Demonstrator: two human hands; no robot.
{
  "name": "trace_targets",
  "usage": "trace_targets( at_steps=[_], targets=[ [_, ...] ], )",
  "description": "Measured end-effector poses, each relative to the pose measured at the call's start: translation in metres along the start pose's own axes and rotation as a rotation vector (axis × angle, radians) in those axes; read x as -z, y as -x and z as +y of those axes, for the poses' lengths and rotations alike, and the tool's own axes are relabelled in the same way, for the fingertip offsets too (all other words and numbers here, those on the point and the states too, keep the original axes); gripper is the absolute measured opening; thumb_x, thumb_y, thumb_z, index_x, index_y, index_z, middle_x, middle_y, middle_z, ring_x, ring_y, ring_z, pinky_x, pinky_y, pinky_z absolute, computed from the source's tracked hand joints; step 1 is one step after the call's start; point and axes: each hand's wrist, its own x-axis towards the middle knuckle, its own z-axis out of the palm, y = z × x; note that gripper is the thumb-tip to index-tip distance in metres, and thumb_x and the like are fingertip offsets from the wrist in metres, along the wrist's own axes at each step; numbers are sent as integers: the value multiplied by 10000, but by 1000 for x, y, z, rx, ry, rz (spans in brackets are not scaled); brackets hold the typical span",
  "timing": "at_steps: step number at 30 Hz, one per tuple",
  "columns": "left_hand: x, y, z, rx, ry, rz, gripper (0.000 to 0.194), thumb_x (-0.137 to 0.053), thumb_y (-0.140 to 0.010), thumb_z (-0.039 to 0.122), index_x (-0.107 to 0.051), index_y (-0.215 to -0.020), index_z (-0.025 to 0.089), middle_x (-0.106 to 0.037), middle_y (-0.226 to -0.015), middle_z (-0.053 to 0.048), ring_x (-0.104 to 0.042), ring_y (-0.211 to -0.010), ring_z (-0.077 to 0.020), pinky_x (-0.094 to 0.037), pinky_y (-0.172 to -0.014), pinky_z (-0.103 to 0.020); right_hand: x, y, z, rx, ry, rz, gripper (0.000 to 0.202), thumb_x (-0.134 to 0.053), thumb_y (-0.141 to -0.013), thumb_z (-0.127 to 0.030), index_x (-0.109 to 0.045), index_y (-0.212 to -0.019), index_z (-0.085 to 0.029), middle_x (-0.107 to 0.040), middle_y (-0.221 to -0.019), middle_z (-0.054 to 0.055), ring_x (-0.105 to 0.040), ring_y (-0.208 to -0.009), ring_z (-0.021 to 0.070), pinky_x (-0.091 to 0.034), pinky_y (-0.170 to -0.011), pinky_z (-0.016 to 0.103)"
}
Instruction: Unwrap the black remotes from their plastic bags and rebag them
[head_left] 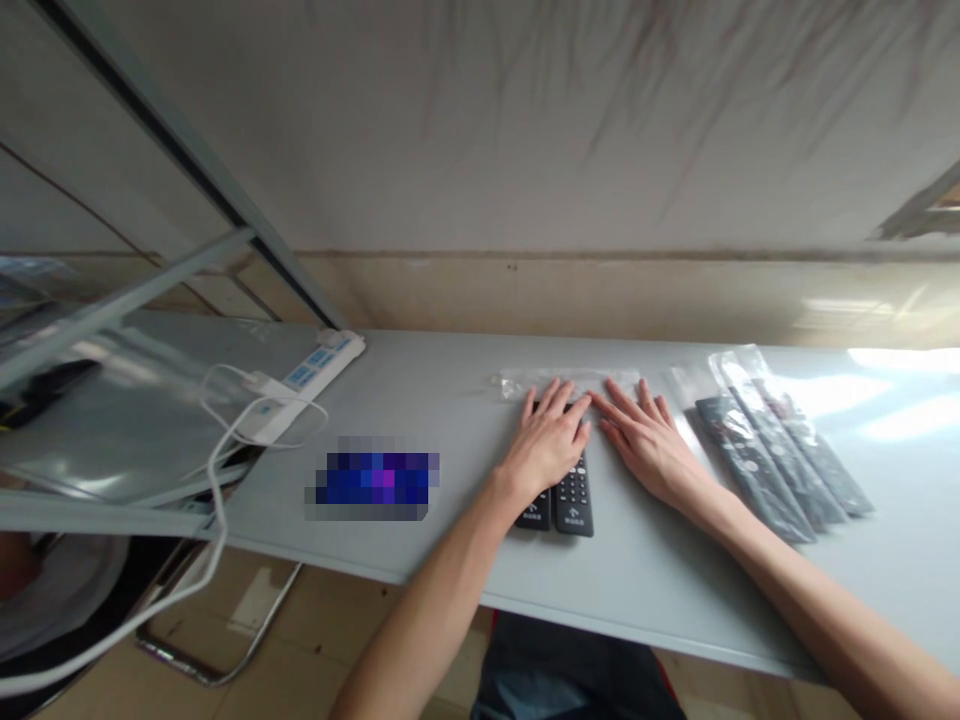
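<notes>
Two black remote controls lie side by side on the grey table, their lower ends toward me. My left hand rests flat over their upper parts with its fingers spread, hiding much of both. To the right, my right hand lies open on the table, fingertips near a flattened clear plastic sleeve that stretches behind both hands. Beyond my right hand, several remote controls in clear plastic bags lie fanned out at a slant.
A white power strip with a plugged-in charger and a white cable lies at the left, beside a metal frame post. A blurred-out dark blue rectangle sits on the table. A wall stands behind.
</notes>
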Motion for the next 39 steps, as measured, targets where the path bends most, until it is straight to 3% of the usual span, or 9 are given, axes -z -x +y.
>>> trace_targets(
  at_steps=[8,22,26,28,30,32,35,39],
  targets=[
    [-3,-1,-1,3,31,0,486,-395,-1145,341,-533,-1601,245,-397,-1771,-94,-316,-1676,-285,-224,-1385,-626,2,3,-3,-2,44,46,578,-320,-1162,-443,-487,-1692,-285,-405,-1772,74,-222,-1673,462,-369,-1272,698],
    [-3,-1,-2,-11,20,-2,487,-385,-1149,335,-540,-1595,219,-407,-1765,-106,-334,-1665,-279,-243,-1381,-608,1,2,-7,-5,33,47,563,-327,-1156,-405,-516,-1671,-280,-426,-1764,93,-262,-1663,465,-367,-1267,700],
    [-3,0,-2,-7,16,5,480,-378,-1151,339,-550,-1585,231,-414,-1762,-104,-337,-1665,-272,-244,-1383,-599,19,8,-19,-50,64,122,583,-355,-1136,-409,-508,-1668,-227,-446,-1738,176,-326,-1631,494,-423,-1214,703],
    [-2,0,-2,-4,19,-5,480,-383,-1150,341,-553,-1583,225,-407,-1765,-107,-332,-1667,-275,-243,-1385,-595,41,19,-23,-96,111,221,617,-397,-1124,-441,-446,-1696,-215,-484,-1703,206,-436,-1566,501,-477,-1163,684],
    [-2,-1,-2,-1,22,-9,477,-397,-1145,345,-558,-1578,228,-409,-1764,-106,-332,-1667,-279,-244,-1386,-591,64,35,-19,-143,164,277,627,-421,-1116,-454,-413,-1700,-226,-578,-1611,216,-624,-1379,467,-558,-1048,631],
    [-2,-1,-2,1,21,-6,471,-407,-1140,343,-563,-1572,238,-417,-1759,-103,-340,-1663,-281,-247,-1384,-593,78,53,-8,-196,254,277,577,-419,-1105,-463,-494,-1624,-222,-684,-1417,236,-726,-1134,431,-601,-877,573],
    [-2,-2,-2,2,19,-4,468,-400,-1138,329,-567,-1565,239,-427,-1754,-106,-352,-1657,-281,-256,-1379,-598,78,76,15,-247,384,233,481,-397,-1089,-464,-611,-1438,-211,-712,-1114,230,-720,-908,405,-571,-721,525],
    [-1,-2,-2,-9,17,-6,475,-384,-1145,337,-568,-1569,225,-437,-1747,-115,-359,-1652,-276,-262,-1377,-590,66,91,33,-247,473,202,451,-407,-1071,-469,-630,-1365,-211,-653,-965,218,-656,-749,376,-524,-619,504]
  ],
)
